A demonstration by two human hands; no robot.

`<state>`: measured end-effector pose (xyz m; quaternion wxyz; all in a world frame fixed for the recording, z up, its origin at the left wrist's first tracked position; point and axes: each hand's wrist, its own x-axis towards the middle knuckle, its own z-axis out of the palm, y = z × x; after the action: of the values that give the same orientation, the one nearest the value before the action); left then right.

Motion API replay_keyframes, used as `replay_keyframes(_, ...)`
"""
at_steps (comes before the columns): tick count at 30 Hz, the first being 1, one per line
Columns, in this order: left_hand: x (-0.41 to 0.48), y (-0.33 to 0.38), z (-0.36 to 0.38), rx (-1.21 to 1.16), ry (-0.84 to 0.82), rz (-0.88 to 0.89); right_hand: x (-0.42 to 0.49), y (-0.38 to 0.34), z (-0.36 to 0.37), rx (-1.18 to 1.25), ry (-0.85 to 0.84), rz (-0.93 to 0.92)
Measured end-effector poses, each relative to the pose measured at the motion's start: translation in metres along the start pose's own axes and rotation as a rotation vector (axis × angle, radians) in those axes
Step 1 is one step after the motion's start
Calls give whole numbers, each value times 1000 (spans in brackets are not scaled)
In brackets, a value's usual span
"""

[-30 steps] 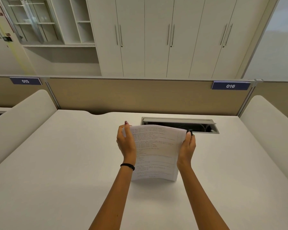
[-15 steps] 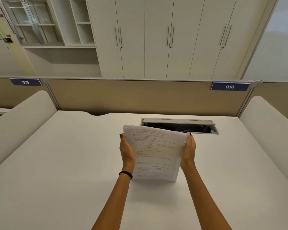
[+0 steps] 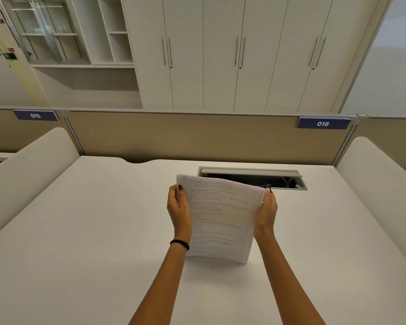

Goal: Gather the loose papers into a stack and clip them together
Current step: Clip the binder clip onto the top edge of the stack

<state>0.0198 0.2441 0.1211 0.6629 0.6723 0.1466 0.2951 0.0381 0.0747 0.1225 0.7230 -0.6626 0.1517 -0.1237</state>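
**A:** I only have the head view. What could go wrong here?

**B:** I think the papers [image 3: 220,219] could slip apart. They stand up on their bottom edge on the desk [image 3: 80,231], just in front of the cable slot [image 3: 251,178]. The pages bow a little in the middle. If one hand lets go, the sheets may fan out or flop over. The top edges do not look quite even on the slot side, so a clip put on now might hold them crooked.

**A:** Where is the clip?

**B:** I see something small and dark [image 3: 266,186] at the top corner nearest the slot, by the fingertips. It could be the clip, but it is too small for me to be sure.

**A:** And the hands?

**B:** The left hand [image 3: 179,208] grips the stack's side, thumb in front, fingers curled behind. The right hand [image 3: 266,211] presses the other side, fingers closed on that edge. Both arms reach straight out from me toward the slot.
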Motion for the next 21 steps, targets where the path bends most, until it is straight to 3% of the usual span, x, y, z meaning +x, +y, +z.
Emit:
replay_keyframes(11,-4,12,6,-43,21,29,0,-10,0,85,207,-88)
replay_keyframes(16,-4,22,7,-120,60,94,1,-24,-2,91,214,-138)
replay_keyframes(21,-3,30,14,-140,103,42,-4,-17,-1,74,196,-137)
